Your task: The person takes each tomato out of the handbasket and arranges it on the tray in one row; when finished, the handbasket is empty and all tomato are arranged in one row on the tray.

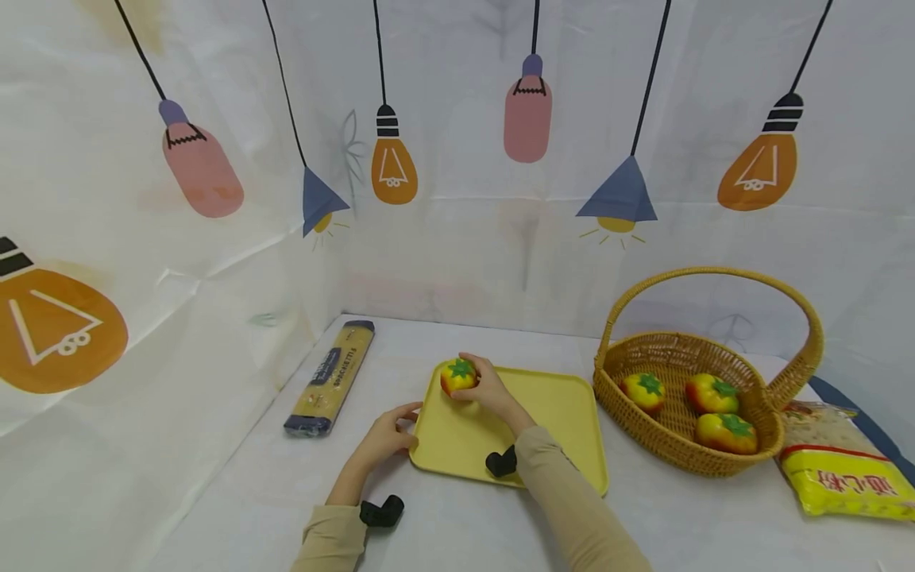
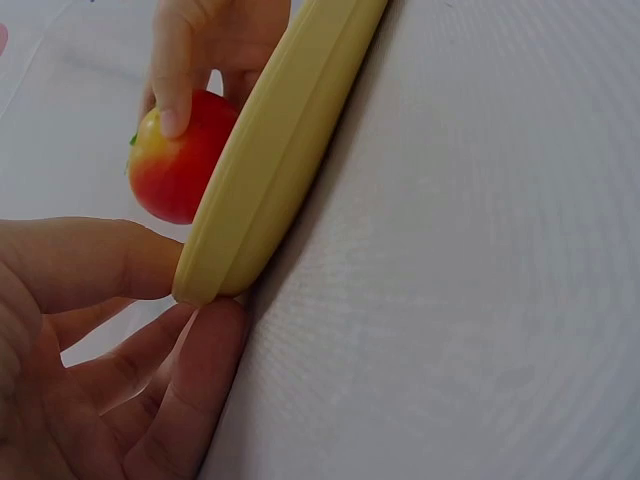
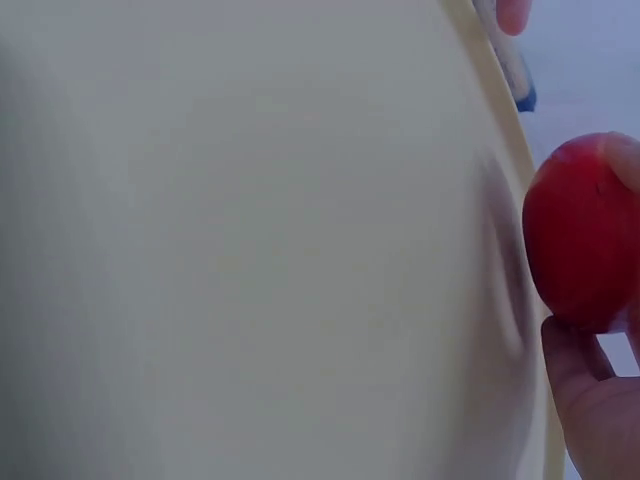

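My right hand point(image 1: 495, 395) grips a yellow-and-red persimmon point(image 1: 457, 376) with a green leafy top, between thumb and fingers. It is over the far left corner of a yellow tray point(image 1: 550, 413). In the right wrist view the persimmon point(image 3: 585, 235) shows its red underside, with a shadow on the tray beside it. My left hand point(image 1: 386, 441) pinches the tray's left edge; in the left wrist view the thumb lies on one side of the rim point(image 2: 225, 265) and the fingers on the other.
A wicker basket point(image 1: 679, 457) with a tall handle stands right of the tray, with several persimmons point(image 1: 725, 433) inside. Beyond it lies a yellow food bag point(image 1: 847, 477). On the left is a spaghetti pack point(image 1: 332, 377). A patterned cloth wall point(image 1: 465, 262) closes off the back.
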`<action>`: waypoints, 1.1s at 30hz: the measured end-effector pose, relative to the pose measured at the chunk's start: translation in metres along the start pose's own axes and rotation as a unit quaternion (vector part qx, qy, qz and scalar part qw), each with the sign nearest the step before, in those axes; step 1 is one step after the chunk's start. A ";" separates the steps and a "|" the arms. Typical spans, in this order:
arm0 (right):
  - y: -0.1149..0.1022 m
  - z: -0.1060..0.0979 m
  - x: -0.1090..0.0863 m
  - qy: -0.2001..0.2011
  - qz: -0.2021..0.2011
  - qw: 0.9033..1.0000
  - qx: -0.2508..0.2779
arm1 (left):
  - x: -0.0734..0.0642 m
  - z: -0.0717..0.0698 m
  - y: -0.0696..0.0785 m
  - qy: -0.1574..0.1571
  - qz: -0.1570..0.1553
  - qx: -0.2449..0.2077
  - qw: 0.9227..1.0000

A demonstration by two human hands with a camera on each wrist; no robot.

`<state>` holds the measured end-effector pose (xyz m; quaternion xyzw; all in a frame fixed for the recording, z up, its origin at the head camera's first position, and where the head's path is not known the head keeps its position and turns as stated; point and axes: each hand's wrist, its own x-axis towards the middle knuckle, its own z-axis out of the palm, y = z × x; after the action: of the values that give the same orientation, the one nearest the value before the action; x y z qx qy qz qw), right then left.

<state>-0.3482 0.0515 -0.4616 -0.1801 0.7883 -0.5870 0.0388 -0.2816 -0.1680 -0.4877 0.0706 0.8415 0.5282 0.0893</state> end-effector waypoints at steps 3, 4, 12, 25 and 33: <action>-0.012 -0.001 -0.007 -0.001 -0.001 1.000 0.008 | 0.000 0.000 0.000 0.000 0.003 0.002 1.000; -0.016 -0.001 -0.009 -0.001 0.003 1.000 0.014 | -0.001 0.000 0.000 -0.001 0.003 0.002 1.000; -0.018 0.000 -0.011 -0.004 0.005 1.000 0.012 | 0.000 0.000 0.000 0.003 0.004 0.006 1.000; -0.012 -0.002 -0.007 -0.012 0.026 0.999 0.045 | 0.000 0.001 -0.001 -0.008 0.019 0.016 1.000; 0.018 0.002 0.007 -0.011 0.021 0.999 0.045 | -0.001 0.001 0.000 -0.007 0.014 0.014 1.000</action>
<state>-0.3586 0.0522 -0.4779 -0.1677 0.7641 -0.6192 0.0681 -0.2807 -0.1677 -0.4882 0.0875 0.8468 0.5174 0.0868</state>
